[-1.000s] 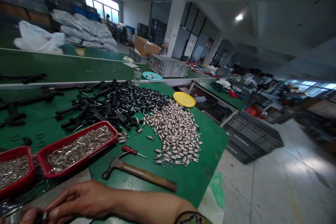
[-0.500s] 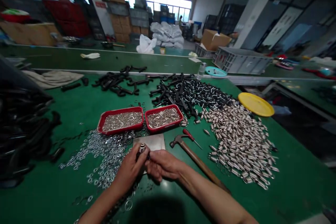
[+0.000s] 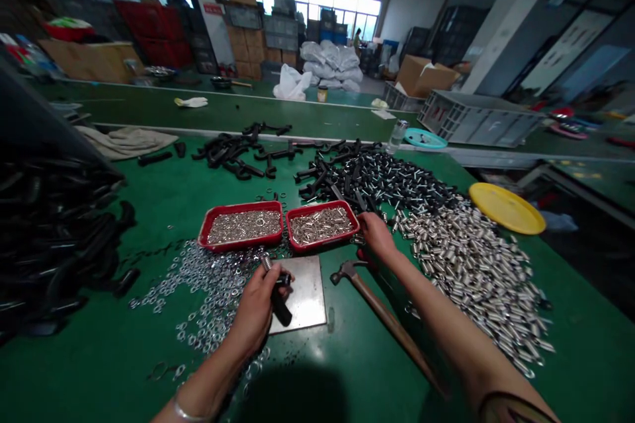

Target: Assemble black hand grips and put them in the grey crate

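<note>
My left hand [image 3: 258,297] is closed around a black part [image 3: 280,307] with a silver spring [image 3: 266,262] at its top, over the left edge of a metal plate [image 3: 305,294]. My right hand [image 3: 376,234] reaches to the right end of a red tray [image 3: 322,226] of small metal pieces, beside the pile of black parts. Its fingertips are small and partly hidden, so what they hold, if anything, cannot be made out. A second red tray [image 3: 241,227], full of small rings, stands to the left.
A hammer [image 3: 391,324] lies right of the plate, below my right forearm. Silver springs [image 3: 476,277] are heaped at the right, near a yellow lid [image 3: 507,208]. Metal nuts or rings [image 3: 208,291] spread at the left; black wrenches [image 3: 228,152] lie behind the trays.
My right hand has left my left hand and moved up and right to the tray's end. The black part in my left hand now shows. The view has shifted slightly left.
</note>
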A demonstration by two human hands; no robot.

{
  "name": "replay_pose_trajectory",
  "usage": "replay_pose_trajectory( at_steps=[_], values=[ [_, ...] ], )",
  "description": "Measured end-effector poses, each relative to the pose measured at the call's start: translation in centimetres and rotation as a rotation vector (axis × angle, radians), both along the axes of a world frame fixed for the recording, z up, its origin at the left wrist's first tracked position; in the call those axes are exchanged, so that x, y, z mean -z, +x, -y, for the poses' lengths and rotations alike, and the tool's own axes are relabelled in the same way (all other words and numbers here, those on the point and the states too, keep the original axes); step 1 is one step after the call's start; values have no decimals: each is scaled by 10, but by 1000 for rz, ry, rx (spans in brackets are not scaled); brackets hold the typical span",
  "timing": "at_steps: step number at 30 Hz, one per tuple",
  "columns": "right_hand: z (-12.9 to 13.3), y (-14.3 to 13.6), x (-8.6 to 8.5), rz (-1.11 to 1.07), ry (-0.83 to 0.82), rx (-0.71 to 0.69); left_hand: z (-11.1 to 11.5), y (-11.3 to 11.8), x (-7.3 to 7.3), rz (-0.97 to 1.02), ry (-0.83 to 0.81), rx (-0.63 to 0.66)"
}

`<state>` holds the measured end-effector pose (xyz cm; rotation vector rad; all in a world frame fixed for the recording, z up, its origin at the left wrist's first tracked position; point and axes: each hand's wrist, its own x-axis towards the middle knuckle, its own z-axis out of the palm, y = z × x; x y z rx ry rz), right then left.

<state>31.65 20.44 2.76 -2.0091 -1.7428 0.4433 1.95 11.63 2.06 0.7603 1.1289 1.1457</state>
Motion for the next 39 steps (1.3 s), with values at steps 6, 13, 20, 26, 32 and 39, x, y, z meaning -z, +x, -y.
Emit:
replay_pose_trajectory(
  at_steps=[6, 13, 20, 26, 32, 39],
  values=[
    [-27, -2, 2, 238, -62, -52, 3, 8, -2, 42, -10, 79],
    [7, 38, 13, 373, -190, -65, -2, -18, 0, 134, -48, 18],
    [71, 35, -19, 385, 49, -20, 1, -19, -1, 74, 3, 10],
    [117, -74, -39, -193, 143, -506, 3, -11, -15, -28, 72, 81],
    [112, -112, -36, -197, 144, -643, 4, -14, -26, -202, 162, 130],
    [109, -121, -33, -292, 142, -539, 0, -7, -29, -218, 178, 165]
  ],
)
